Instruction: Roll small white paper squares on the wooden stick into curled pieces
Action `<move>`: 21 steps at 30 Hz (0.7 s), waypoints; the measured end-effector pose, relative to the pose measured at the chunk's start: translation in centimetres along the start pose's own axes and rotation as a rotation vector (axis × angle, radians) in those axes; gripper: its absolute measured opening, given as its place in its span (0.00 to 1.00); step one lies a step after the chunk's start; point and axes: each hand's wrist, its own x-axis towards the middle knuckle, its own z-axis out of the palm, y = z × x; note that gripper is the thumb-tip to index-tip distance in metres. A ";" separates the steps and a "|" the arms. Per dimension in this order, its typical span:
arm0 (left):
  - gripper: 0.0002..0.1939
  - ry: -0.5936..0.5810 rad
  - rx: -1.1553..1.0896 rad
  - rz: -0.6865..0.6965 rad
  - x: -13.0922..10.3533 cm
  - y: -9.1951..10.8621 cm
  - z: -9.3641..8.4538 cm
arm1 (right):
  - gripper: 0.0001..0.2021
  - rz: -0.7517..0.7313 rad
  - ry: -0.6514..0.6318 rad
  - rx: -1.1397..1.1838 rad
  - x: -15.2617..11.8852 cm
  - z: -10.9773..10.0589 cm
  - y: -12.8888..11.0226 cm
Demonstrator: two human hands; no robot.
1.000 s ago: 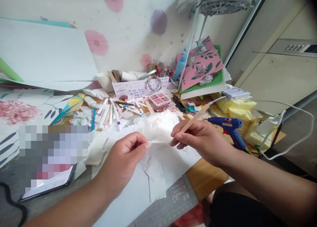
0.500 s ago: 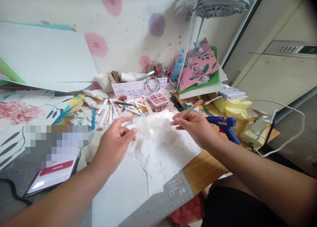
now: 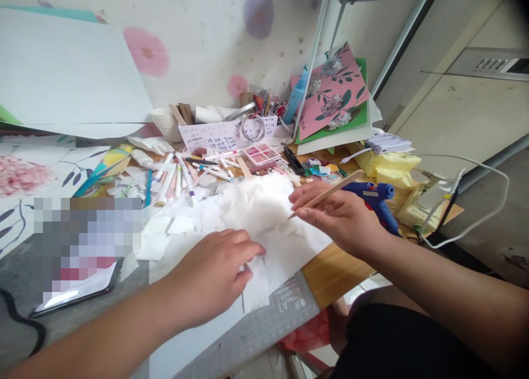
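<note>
My right hand [image 3: 330, 211] is closed around a flat wooden craft stick [image 3: 330, 194], its lower tip pointing down at the white paper. Left of that tip sits a crumpled heap of thin white tissue paper [image 3: 260, 202] on a white sheet [image 3: 182, 335]. My left hand [image 3: 215, 269] reaches over the sheet, palm down, with thumb and index finger apart at a torn white paper piece [image 3: 257, 282]. Whether the fingertips touch that piece is hard to see. Further torn white scraps [image 3: 155, 238] lie to the left of the heap.
A grey cutting mat [image 3: 289, 307] lies under the sheet. To the right is a blue glue gun [image 3: 376, 200] near a white cable [image 3: 506, 202]. Markers [image 3: 188, 178] and a pink palette [image 3: 261, 154] crowd the back. At left rests a phone [image 3: 78, 291], partly pixelated.
My left hand has moved down and right, from beside the tissue heap to the torn piece. My right hand still holds the craft stick, now tilted lower. The camera view has shifted down.
</note>
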 end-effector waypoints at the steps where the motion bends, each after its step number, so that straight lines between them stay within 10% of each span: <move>1: 0.13 0.005 -0.006 -0.018 0.1 -0.1 0.0 | 0.03 -0.011 -0.061 0.013 -0.3 0.1 -0.2; 8: 0.08 0.126 -0.063 -0.048 0.6 -0.4 -0.2 | 0.04 0.046 -0.344 0.110 -1.2 0.7 -1.6; 21: 0.06 0.375 -0.898 -0.314 0.5 0.0 -0.1 | 0.08 0.186 -0.208 0.318 -0.4 1.1 -1.8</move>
